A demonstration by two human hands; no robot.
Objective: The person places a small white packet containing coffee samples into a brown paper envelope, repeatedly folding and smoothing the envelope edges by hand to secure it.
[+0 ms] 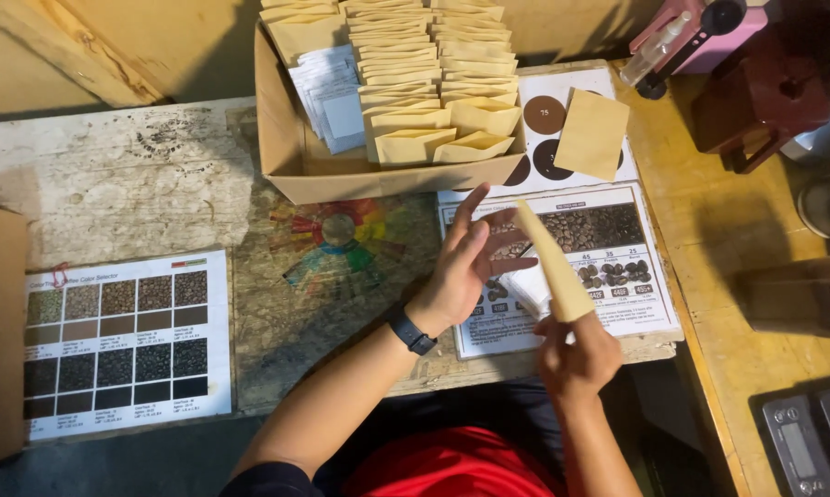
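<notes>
My right hand [576,354] grips the lower end of a slim tan paper envelope [551,262] that stands on edge and points up and away from me. My left hand [465,258], fingers spread and a dark band on its wrist, is open just left of the envelope, close to its side. Under both hands lies a printed chart of coffee beans [617,230] with a small white sachet [530,290] on it. Behind the hands stands a cardboard box [290,156] filled with rows of tan envelopes [433,83] and some white sachets [332,87].
A loose tan envelope [592,133] lies on a sheet with brown circles beside the box. A second bean colour chart [125,340] lies at the left. A faded colour wheel [336,235] marks the worn tabletop. A digital scale [806,442] sits at lower right, a pink device [700,32] top right.
</notes>
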